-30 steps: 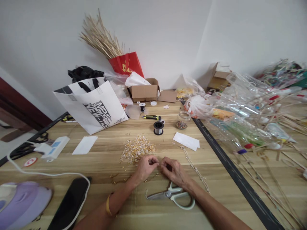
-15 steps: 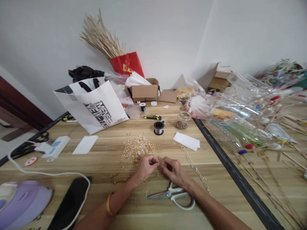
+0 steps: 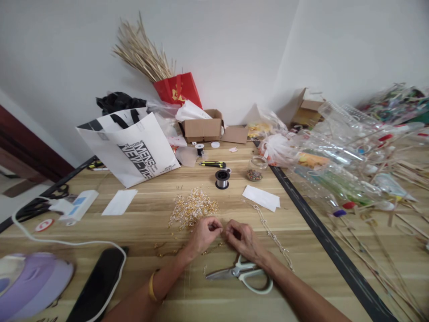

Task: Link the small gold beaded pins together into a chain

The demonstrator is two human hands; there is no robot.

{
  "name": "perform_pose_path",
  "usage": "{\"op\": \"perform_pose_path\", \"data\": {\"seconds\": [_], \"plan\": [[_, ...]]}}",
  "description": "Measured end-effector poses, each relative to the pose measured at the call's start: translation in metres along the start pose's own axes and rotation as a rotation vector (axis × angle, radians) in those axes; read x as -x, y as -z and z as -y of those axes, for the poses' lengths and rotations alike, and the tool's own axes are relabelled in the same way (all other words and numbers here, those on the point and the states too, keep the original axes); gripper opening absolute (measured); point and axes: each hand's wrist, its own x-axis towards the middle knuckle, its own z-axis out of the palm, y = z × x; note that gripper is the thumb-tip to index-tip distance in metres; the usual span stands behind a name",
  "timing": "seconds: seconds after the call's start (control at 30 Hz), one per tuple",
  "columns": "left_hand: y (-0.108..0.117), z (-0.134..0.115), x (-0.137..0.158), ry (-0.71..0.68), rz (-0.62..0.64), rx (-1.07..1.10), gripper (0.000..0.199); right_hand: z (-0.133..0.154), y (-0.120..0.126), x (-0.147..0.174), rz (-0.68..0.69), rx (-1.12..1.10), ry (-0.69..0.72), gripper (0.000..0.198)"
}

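Your left hand and right hand are side by side just past the scissors; each pinches its fingertips together, but you can't tell what they hold; the bead pile, shiny gold and clear, sits past the scissors to the left, loose and heaped; farther that way, the white bag says "MENS" and "NEW" in big dark letters.
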Motion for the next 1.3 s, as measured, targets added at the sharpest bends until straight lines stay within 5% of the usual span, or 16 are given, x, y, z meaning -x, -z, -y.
{"op": "perform_pose_path", "data": {"seconds": [1.3], "plan": [[-0.0017, 0.0045, -0.0005, -0.009, 0.073, 0.063, 0.005, -0.0038, -0.0027, -0.0011, -0.038, 0.001, -0.015, 0.015]]}}
